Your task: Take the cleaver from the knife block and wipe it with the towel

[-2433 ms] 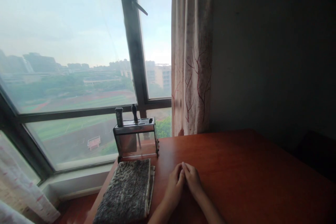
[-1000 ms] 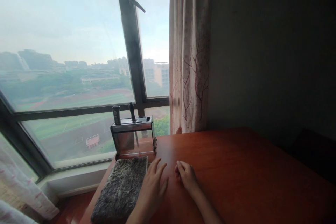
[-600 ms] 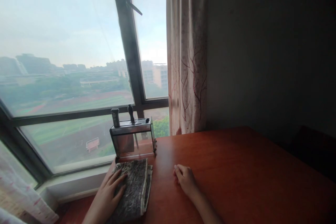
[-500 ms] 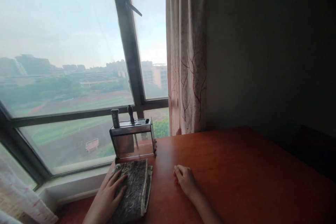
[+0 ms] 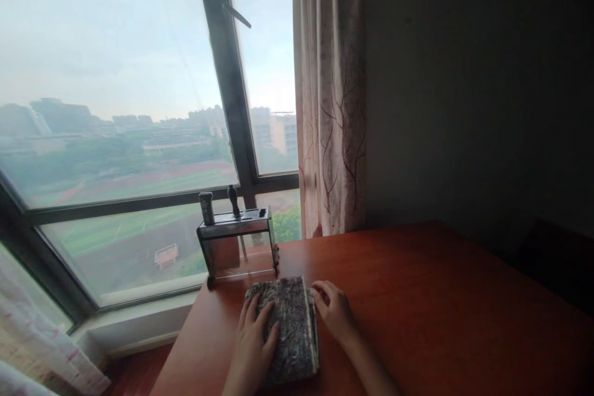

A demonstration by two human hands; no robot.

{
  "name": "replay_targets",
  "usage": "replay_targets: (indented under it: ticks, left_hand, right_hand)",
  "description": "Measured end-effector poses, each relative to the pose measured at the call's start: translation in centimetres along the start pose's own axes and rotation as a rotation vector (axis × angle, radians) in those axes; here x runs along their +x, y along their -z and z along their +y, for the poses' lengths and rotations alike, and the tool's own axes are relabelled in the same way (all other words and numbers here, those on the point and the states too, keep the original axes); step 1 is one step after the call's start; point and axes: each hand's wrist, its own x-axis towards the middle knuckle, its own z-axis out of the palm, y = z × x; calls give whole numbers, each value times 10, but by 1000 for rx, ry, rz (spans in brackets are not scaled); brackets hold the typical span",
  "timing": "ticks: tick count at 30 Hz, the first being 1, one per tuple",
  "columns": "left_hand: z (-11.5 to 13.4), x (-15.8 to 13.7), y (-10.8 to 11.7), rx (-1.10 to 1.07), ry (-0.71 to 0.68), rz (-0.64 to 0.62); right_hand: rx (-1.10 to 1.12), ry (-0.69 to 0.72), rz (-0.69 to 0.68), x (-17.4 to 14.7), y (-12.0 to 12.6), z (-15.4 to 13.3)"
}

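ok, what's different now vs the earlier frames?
The folded grey cloth slid right across the table, from the left edge to in front of the person. The left hand, which left the right hand and landed on the cloth, lies flat on it; the right hand now touches its right edge. The knife holder and curtain stayed put.

Left hand (image 5: 254, 340) flat, right hand (image 5: 335, 312) loosely curled.

folded cloth (image 5: 290, 328) on table (image 5: 440, 309), knife rack (image 5: 236, 244) behind, window (image 5: 116, 105) far L
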Motion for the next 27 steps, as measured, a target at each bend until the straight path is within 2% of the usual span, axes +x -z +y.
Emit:
replay_targets:
  ticks: [4, 7, 13, 18, 23, 25, 27]
  left_hand:
    - [31, 2, -23, -179, 58, 14]
    - [46, 5, -33, -330, 88, -24]
    - [54, 8, -37, -456, 90, -128]
    - [58, 3, -30, -501, 66, -176]
    - [55, 10, -15, -536, 34, -209]
    - [44, 22, 0, -569, 72, -138]
    - [30, 40, 22, -545, 144, 10]
  right_hand:
    - [68, 6, 81, 3, 7, 9]
    - [17, 0, 130, 5, 11, 21]
    - [-185, -45, 148, 6, 22, 35]
    - [-286, -53, 152, 4, 28, 38]
    - [-218, -70, 162, 5, 33, 37]
    - [-191, -77, 180, 12, 36, 33]
    - [-175, -74, 188, 25, 37, 25]
